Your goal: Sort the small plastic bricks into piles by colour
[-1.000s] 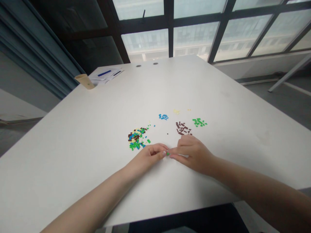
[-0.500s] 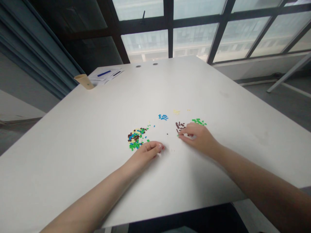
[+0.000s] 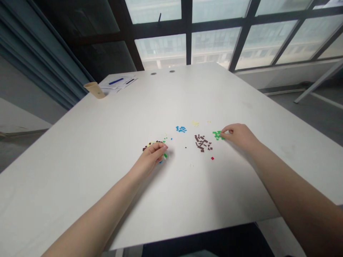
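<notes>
My left hand (image 3: 152, 154) is over the mixed pile (image 3: 147, 146) of small coloured pieces and hides most of it. Its thumb and fingers are pinched; a reddish spot shows at the tips, too small to name. At the green pieces (image 3: 216, 135) on the right, my right hand (image 3: 237, 135) has thumb and forefinger closed, with green at the fingertips. Brown pieces (image 3: 203, 143) lie loosely grouped between the hands. A single red piece (image 3: 212, 158) rests just in front of them. Farther back are blue pieces (image 3: 181, 129) and pale yellow pieces (image 3: 195, 123).
The white table (image 3: 150, 103) fills most of the view. A tan paper cup (image 3: 95, 90) stands at the far left edge, beside papers (image 3: 122, 85) with a blue pen (image 3: 116, 81). Tiny stray bits (image 3: 191, 165) lie near the middle.
My left hand has moved left and away from me, over the mixed pile. My right hand has gone from the brown pieces rightward to the green ones, exposing the brown group and the red piece.
</notes>
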`<state>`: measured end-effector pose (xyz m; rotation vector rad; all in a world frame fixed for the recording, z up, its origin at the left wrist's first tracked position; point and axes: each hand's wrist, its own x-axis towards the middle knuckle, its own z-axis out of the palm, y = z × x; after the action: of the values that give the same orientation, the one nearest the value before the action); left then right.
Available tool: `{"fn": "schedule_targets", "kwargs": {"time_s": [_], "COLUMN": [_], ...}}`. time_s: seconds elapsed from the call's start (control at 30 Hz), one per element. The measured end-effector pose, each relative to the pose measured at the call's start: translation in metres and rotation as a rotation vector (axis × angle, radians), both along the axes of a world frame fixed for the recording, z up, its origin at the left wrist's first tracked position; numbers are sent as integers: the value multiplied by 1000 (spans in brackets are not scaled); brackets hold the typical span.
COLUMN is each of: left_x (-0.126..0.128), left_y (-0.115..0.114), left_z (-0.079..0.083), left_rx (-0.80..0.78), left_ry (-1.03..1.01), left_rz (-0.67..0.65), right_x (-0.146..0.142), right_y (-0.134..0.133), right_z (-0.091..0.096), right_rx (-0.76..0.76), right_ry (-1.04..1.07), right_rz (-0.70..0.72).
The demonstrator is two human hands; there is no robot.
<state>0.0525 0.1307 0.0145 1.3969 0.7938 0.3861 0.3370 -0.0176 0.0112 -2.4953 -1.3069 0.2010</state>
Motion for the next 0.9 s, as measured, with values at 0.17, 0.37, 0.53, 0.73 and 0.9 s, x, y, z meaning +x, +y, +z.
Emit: {"fn": "schedule_targets", "kwargs": {"time_s": [0.17, 0.37, 0.53, 0.73, 0.9], "left_x": [1, 0, -6, -12, -13], "left_y": [1, 3, 14, 31, 26], "left_z": [-3, -4, 2, 0, -13], "left_rx": [12, 30, 319, 1081, 1173], "left_ry": [-4, 2, 84, 322, 476], "left_rz": [-10, -6, 48, -37, -223], "right_x": [0, -2, -8, -63, -115], "right_y": [2, 2, -4, -14, -25], "right_z": [-3, -5, 12, 34, 30], "right_rx": [-7, -17, 157, 80, -89], "right_ry": [11, 14, 1, 405, 434], "right_rz": [-17, -5, 31, 699, 1079]}}
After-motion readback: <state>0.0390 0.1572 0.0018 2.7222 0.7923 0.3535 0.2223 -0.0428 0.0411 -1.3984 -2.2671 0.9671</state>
